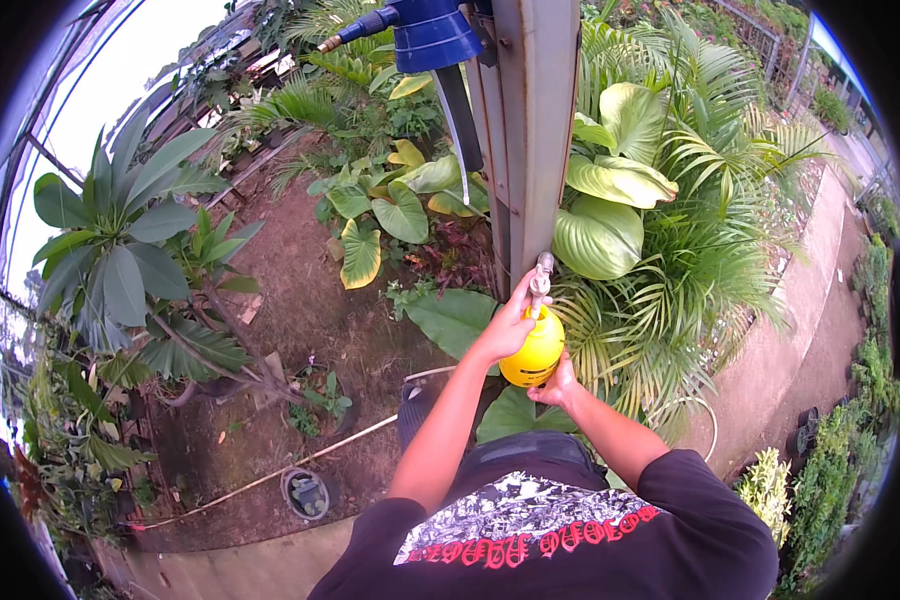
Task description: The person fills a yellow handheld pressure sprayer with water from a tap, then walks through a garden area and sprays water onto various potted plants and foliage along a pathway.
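A yellow plastic sprayer bottle (pixel 532 351) is held tilted below a small tap (pixel 541 279), its open mouth at the spout. My left hand (pixel 504 330) has its fingers around the tap's spout, with the thumb at the bottle's rim. Against the lower right side and base of the bottle is my right hand (pixel 559 384), supporting it. A blue sprayer head (pixel 435 37) with a brass-coloured nozzle tip and a dark trigger handle is higher up, beside the metal post (pixel 536 135). Whether water is running cannot be seen.
Broad green leaves (pixel 598 236) and palm fronds (pixel 645 322) crowd the post's right side. A small frangipani-like tree (pixel 124 262) grows at left. A pale hose (pixel 345 439) crosses the soil near a round black pot (pixel 306 493). A concrete path (pixel 810 255) runs along the right.
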### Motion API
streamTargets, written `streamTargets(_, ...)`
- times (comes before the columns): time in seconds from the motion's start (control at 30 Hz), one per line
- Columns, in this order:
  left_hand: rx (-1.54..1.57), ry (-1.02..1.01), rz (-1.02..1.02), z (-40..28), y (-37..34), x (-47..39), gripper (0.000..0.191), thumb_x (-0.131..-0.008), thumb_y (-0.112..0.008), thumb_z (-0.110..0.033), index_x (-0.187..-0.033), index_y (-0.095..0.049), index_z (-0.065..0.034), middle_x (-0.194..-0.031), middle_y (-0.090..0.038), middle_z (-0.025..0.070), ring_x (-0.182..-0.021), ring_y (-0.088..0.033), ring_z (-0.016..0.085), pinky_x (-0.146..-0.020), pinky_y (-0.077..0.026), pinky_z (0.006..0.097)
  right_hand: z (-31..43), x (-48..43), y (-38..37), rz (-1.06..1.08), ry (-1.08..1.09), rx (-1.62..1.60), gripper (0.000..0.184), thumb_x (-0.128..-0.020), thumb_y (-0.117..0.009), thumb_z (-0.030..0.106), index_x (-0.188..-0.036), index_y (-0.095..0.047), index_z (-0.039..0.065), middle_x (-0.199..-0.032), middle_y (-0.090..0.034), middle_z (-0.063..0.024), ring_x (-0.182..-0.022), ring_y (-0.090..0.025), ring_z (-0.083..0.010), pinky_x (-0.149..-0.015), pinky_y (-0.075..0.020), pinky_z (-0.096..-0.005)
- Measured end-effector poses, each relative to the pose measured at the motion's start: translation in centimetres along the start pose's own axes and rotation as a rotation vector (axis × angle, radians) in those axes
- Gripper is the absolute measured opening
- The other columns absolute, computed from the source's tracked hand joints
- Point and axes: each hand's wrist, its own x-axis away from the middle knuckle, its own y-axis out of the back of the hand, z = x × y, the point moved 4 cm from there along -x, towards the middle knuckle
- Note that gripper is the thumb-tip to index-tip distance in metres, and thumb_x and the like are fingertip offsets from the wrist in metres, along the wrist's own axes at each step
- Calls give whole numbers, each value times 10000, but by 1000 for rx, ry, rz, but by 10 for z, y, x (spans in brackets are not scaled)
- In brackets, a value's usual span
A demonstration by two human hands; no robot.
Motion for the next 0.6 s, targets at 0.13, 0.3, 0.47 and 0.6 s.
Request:
streamTargets(0.13, -49, -90, 55, -5, 0, 3, 936, -911, -528, 88, -1673, -40, -150, -1480, -526, 181, -1402, -482, 253, -1177, -349, 389, 7, -18, 12, 92, 39, 52, 803, -873, -299, 892, -1254, -611, 258, -1211, -648, -26, -1009, -547, -209, -779, -429, -421)
streamTargets(0.3, -216, -14, 18, -15, 5, 11, 942, -900, -599, 69, -1666, -97, -152, -1558, -461, 204, -1456, -463, 298, -1194, -342, 390, 15, -25, 5, 154, 104, 116, 789, -893, -292, 891, -1263, -606, 269, -1207, -661, -12, -1020, -576, -211, -749, -462, -403)
streamTargets(0.47, -344, -11, -79, -21, 3, 12, 935, -894, -703, -12, -1653, -177, -164, -1403, -627, 208, -1371, -559, 334, -1164, -388, 406, 14, -26, 16, 233, 229, 139, 877, -833, -345, 951, -1340, -585, 276, -1285, -640, -5, -1030, -549, -185, -781, -410, -355)
streamTargets(0.6, -303, -43, -128, -12, -1, 11, 933, -896, -730, -23, -1648, -187, -122, -1397, -630, 202, -1355, -570, 289, -1171, -384, 400, 14, -25, 25, 306, 249, 135, 862, -898, -322, 890, -1461, -510, 266, -1435, -581, -49, -1225, -563, -248, -932, -459, -434)
